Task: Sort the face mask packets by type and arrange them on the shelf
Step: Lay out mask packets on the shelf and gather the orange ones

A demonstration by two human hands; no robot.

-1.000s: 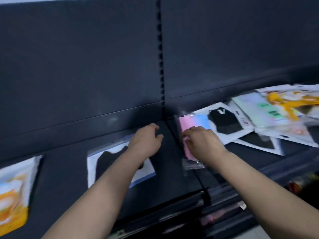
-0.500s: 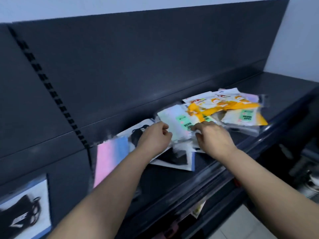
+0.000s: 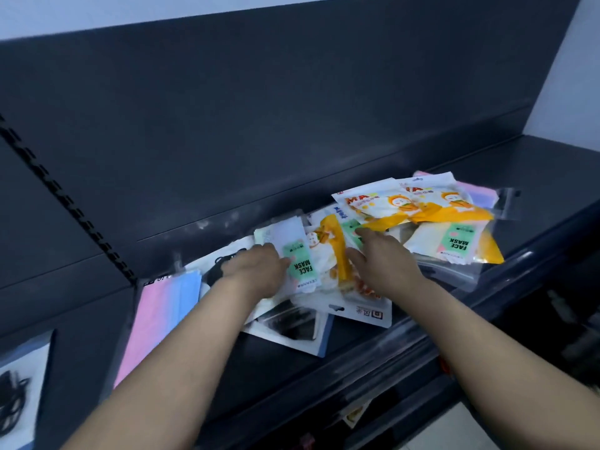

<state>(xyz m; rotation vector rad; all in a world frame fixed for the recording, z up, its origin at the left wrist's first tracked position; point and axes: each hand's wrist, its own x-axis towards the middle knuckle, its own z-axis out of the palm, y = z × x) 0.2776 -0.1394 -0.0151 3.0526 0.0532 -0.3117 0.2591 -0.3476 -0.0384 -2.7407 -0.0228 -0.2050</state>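
Curls the left hand [image 3: 256, 274] against the green packet [image 3: 300, 261] at its left edge; cannot tell whether clamped. Presses the right hand [image 3: 386, 264], fingers spread flat, on an orange packet [image 3: 336, 248]. Glossy, crinkled plastic rectangles overlapping in a pile [image 3: 422, 216], far right on the shelf [image 3: 292, 368]. Left of that, a pink-blue packet [image 3: 162, 313] lying flat. Matte dark metal underneath, slotted upright [image 3: 74, 216] behind, pale wall [image 3: 568, 92] at right.

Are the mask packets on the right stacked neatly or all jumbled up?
Jumbled: the mask packets overlap at different angles in a loose heap on the shelf.
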